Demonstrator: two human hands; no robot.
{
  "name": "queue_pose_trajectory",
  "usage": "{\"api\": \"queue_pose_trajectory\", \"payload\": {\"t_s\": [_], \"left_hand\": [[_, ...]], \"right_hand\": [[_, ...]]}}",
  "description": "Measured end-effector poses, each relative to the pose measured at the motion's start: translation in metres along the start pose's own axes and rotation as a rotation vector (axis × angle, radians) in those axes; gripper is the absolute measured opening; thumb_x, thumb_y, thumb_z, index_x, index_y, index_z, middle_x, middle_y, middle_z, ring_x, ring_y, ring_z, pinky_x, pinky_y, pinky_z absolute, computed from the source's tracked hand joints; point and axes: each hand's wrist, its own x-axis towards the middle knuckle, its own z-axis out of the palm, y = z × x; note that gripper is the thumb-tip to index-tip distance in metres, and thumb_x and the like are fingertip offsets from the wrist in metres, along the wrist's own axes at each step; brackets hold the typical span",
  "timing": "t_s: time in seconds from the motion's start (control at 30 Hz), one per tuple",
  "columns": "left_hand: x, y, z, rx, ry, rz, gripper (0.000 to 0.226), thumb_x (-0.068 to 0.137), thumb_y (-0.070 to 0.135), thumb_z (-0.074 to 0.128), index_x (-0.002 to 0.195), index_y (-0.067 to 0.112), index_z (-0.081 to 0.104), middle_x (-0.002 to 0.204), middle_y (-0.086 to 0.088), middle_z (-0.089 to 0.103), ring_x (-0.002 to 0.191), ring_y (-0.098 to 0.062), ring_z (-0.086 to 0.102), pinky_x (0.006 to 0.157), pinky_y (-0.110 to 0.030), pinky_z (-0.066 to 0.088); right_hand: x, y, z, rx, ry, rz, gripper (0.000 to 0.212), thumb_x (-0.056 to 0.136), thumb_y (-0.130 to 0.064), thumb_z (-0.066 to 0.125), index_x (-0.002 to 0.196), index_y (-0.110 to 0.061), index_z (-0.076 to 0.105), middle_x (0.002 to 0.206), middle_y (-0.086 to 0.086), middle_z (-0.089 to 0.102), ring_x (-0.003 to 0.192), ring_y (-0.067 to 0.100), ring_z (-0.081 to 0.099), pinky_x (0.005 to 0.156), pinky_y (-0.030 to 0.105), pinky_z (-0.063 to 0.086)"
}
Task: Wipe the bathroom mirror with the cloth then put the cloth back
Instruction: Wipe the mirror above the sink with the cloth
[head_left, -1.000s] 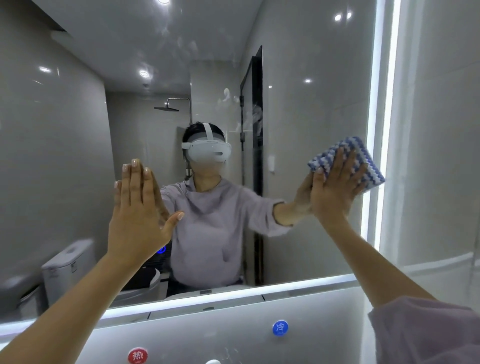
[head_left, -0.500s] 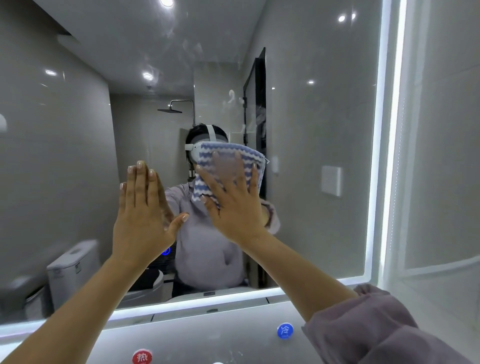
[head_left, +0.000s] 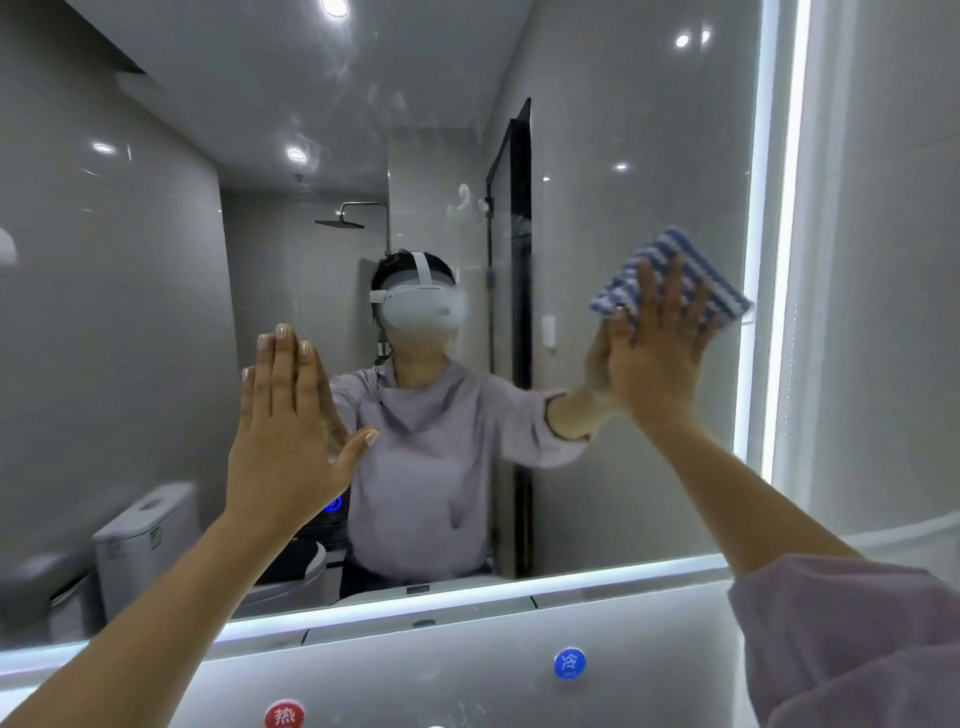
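While left hand (head_left: 291, 436) rests flat, empty on mirror (head_left: 623, 156), right hand (head_left: 657, 353) presses cloth (head_left: 670, 260) with spread fingers.

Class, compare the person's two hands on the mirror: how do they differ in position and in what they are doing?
The right hand presses a blue-and-white cloth near the mirror's lit right edge; the left hand is bare. The right hand sits higher than the left. Both are open and flat against the glass.

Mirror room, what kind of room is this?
A bathroom, most likely. The big lit mirror reflects a toilet and a shower head. Red and blue round stickers below probably mark hot and cold water.
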Motion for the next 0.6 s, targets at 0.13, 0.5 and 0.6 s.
{"api": "queue_pose_trajectory", "payload": {"t_s": [0.13,0.5,0.6], "left_hand": [[0.000,0.001,-0.001,-0.009,-0.011,-0.005,0.102,0.084,0.073,0.014,0.147,-0.007,0.010,0.156,-0.025,0.004,0.146,-0.036,0.003,0.117,-0.051,0.012],[0.001,0.006,-0.004,-0.040,-0.002,-0.002,0.104,0.084,0.073,0.010,0.145,-0.011,0.014,0.154,-0.028,0.007,0.144,-0.040,0.007,0.117,-0.053,0.012],[0.001,0.007,-0.005,-0.041,-0.004,0.002,0.103,0.085,0.073,0.010,0.144,-0.012,0.015,0.154,-0.029,0.008,0.144,-0.042,0.009,0.116,-0.054,0.013]], "right_hand": [[0.008,0.041,-0.009,0.037,-0.004,0.261,0.056,0.100,-0.044,0.018,0.152,-0.024,0.009,0.161,0.004,0.004,0.147,0.028,-0.002,0.117,0.047,-0.007],[0.002,0.013,-0.007,0.027,-0.063,0.312,0.057,0.102,-0.043,0.022,0.152,-0.024,0.001,0.161,0.007,-0.004,0.146,0.033,-0.008,0.116,0.056,-0.007],[-0.016,-0.018,-0.001,-0.012,-0.060,0.010,0.061,0.098,-0.048,0.016,0.152,-0.025,0.003,0.160,0.009,-0.004,0.145,0.039,-0.005,0.114,0.060,-0.005]]}}
